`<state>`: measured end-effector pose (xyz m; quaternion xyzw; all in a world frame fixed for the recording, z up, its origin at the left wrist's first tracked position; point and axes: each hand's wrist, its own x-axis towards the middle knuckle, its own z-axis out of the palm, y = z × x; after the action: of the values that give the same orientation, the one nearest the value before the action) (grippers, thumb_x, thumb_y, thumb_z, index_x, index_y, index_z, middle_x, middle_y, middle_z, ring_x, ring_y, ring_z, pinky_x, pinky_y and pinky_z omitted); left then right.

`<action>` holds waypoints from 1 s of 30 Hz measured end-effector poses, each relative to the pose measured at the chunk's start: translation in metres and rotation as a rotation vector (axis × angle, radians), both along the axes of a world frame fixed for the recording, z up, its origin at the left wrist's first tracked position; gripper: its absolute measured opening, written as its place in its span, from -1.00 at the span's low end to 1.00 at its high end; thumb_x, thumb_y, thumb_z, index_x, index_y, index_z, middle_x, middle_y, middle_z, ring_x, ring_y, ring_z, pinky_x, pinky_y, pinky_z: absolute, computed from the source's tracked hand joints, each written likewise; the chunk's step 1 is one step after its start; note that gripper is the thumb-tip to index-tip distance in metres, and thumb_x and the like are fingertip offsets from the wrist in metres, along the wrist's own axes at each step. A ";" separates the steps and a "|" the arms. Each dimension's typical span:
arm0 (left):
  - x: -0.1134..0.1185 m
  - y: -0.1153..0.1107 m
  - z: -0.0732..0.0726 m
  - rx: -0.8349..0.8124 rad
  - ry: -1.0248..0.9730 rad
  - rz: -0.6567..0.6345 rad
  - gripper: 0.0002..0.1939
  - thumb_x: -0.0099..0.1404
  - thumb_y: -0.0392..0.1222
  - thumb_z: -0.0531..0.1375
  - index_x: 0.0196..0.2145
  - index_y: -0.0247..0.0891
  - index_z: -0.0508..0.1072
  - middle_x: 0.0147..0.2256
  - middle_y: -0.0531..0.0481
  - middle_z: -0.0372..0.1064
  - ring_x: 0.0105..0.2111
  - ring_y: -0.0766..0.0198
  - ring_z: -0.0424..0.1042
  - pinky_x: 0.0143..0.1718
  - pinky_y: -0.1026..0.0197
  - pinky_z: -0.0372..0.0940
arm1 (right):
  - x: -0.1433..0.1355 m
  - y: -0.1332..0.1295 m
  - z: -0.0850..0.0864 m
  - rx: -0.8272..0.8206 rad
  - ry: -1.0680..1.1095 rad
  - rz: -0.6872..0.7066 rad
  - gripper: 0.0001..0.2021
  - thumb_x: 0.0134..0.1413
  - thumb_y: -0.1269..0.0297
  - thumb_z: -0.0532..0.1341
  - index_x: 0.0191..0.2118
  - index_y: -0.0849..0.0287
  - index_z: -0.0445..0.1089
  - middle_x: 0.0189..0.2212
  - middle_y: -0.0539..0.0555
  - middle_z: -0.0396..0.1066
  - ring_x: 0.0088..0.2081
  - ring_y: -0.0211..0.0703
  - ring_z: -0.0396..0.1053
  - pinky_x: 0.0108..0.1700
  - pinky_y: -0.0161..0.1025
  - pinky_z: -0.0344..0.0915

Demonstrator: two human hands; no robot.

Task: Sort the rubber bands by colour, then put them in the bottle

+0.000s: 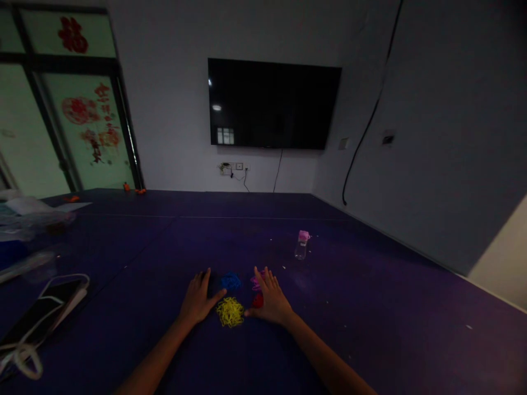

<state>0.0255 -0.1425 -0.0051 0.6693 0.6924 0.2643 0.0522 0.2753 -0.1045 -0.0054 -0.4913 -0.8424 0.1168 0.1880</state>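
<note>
Small piles of coloured strands, perhaps rubber bands, lie on the dark purple surface [230, 356] between my hands. The yellow pile [230, 312] is nearest me, with the blue pile [231, 281] just beyond it. To the right are a red pile [257, 300] and a pink pile [256, 283], both partly hidden by my right hand. My left hand [199, 299] is open beside the blue and yellow piles, its thumb stretched toward them. With fingers spread, my right hand [272, 299] rests over the edges of the red and pink piles. Neither hand grips anything.
A clear bottle with a pink cap [302, 244] is farther off to the right. At the left lie a dark phone-like device with a white cable [45, 312] and a heap of clear plastic [31, 219]. A television [274, 104] hangs on the far wall.
</note>
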 end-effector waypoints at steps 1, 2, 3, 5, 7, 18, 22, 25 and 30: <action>0.007 0.004 0.001 0.001 -0.012 -0.035 -0.06 0.09 0.36 -0.02 0.22 -0.38 0.01 0.20 -0.36 0.00 0.23 -0.12 -0.08 0.15 -0.06 -0.06 | -0.003 0.006 0.001 -0.002 0.003 0.034 0.24 -0.47 -0.36 0.23 0.31 0.13 -0.33 0.30 0.33 -0.38 0.29 0.23 -0.41 0.22 0.11 -0.25; 0.014 0.008 0.001 0.000 -0.024 -0.069 -0.07 0.08 0.36 0.00 0.21 -0.38 0.03 0.21 -0.35 -0.02 0.23 -0.11 -0.09 0.15 -0.05 -0.07 | -0.005 0.011 0.002 -0.001 0.006 0.069 0.20 -0.43 -0.34 0.23 0.30 0.12 -0.30 0.30 0.32 -0.34 0.29 0.20 -0.39 0.23 0.10 -0.24; 0.021 0.012 0.000 0.000 -0.039 -0.089 -0.08 0.08 0.36 0.00 0.20 -0.38 0.05 0.21 -0.35 -0.02 0.23 -0.11 -0.10 0.16 -0.05 -0.09 | -0.007 0.017 0.002 0.002 0.013 0.098 0.15 -0.37 -0.33 0.22 0.30 0.11 -0.27 0.30 0.30 -0.30 0.29 0.17 -0.36 0.23 0.09 -0.23; 0.034 0.022 -0.002 0.016 -0.083 -0.075 -0.10 0.10 0.34 0.00 0.18 -0.42 0.10 0.21 -0.38 -0.01 0.23 -0.14 -0.12 0.18 -0.06 -0.13 | -0.010 0.027 0.001 0.017 0.038 0.132 0.01 -0.20 -0.27 0.18 0.30 0.11 -0.22 0.29 0.27 -0.24 0.29 0.10 -0.30 0.23 0.07 -0.21; 0.047 0.034 -0.006 0.055 -0.118 -0.056 -0.16 0.14 0.30 -0.02 0.14 -0.48 0.17 0.20 -0.42 -0.01 0.23 -0.17 -0.14 0.19 -0.09 -0.16 | -0.014 0.038 0.000 0.037 0.072 0.155 -0.14 -0.04 -0.18 0.12 0.29 0.14 -0.17 0.28 0.26 -0.16 0.28 0.05 -0.22 0.22 0.06 -0.17; 0.089 0.095 -0.003 0.126 -0.521 -0.323 -0.49 0.31 0.08 -0.12 0.08 -0.23 0.27 0.05 -0.17 0.30 0.06 0.10 0.27 0.09 0.10 0.12 | -0.033 0.087 -0.008 0.135 0.567 0.208 -0.46 0.11 0.32 0.00 0.24 0.11 0.00 0.13 0.15 0.21 0.10 -0.10 0.22 0.13 -0.04 0.15; 0.070 0.085 0.000 0.106 -0.963 -0.321 -0.34 0.26 0.22 -0.08 0.18 -0.24 0.13 0.05 -0.18 0.31 0.08 0.07 0.25 0.11 0.05 0.09 | -0.021 0.067 0.005 0.228 0.584 0.134 -0.45 0.14 0.11 0.04 0.23 0.14 0.03 0.15 0.19 0.17 0.14 -0.02 0.17 0.12 -0.02 0.14; 0.050 0.078 -0.001 0.042 -1.135 -0.312 -0.29 0.21 0.30 -0.06 0.16 -0.22 0.17 0.04 -0.19 0.32 0.07 0.06 0.26 0.11 0.02 0.10 | -0.020 0.033 0.018 0.376 0.404 0.189 -0.47 0.14 0.02 0.02 0.19 0.10 0.11 0.16 0.16 0.17 0.22 0.01 0.01 0.20 0.07 -0.03; 0.031 0.079 -0.001 0.005 -1.202 -0.277 -0.27 0.22 0.33 -0.14 0.07 -0.30 0.28 0.05 -0.28 0.29 0.11 0.07 0.21 0.15 -0.02 0.04 | -0.042 -0.025 0.021 0.404 0.004 0.738 -0.50 0.08 -0.05 0.09 0.07 0.10 0.27 0.12 0.10 0.24 0.21 -0.10 0.03 0.23 -0.05 -0.11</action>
<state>0.0566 -0.0637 -0.0059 0.4870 0.4480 0.5878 0.4654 0.2337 -0.1296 0.0154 -0.1098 -0.9675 0.0097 0.2276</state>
